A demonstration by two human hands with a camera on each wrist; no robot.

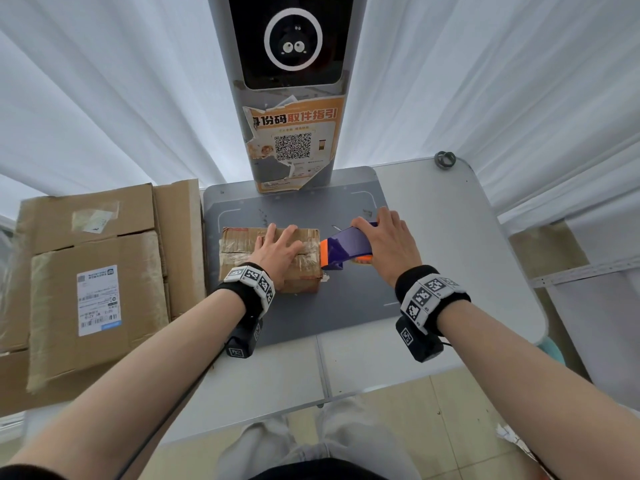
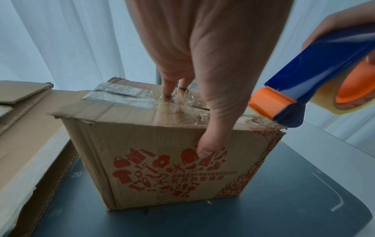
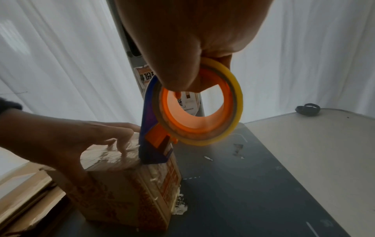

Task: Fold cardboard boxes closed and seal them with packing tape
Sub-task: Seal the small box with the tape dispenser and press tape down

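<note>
A small brown cardboard box (image 1: 239, 252) with red print and old crinkled tape stands on a dark grey mat (image 1: 311, 317). My left hand (image 1: 277, 249) lies spread on its top flaps, fingers (image 2: 167, 86) pressing the taped seam and the thumb (image 2: 207, 149) down the near side. My right hand (image 1: 388, 244) grips a blue and orange tape dispenser (image 1: 346, 247) that carries a yellowish tape roll (image 3: 233, 99). The dispenser's nose (image 3: 152, 154) touches the box's top right edge, close to my left fingertips (image 3: 121, 144).
Large flat cardboard boxes (image 1: 93, 278) with a shipping label are stacked left of the mat. A grey kiosk column (image 1: 291, 98) with an orange QR poster rises behind it. The white table (image 1: 450, 237) extends right; a small dark ring-shaped object (image 1: 445, 160) sits at its far corner. White curtains surround.
</note>
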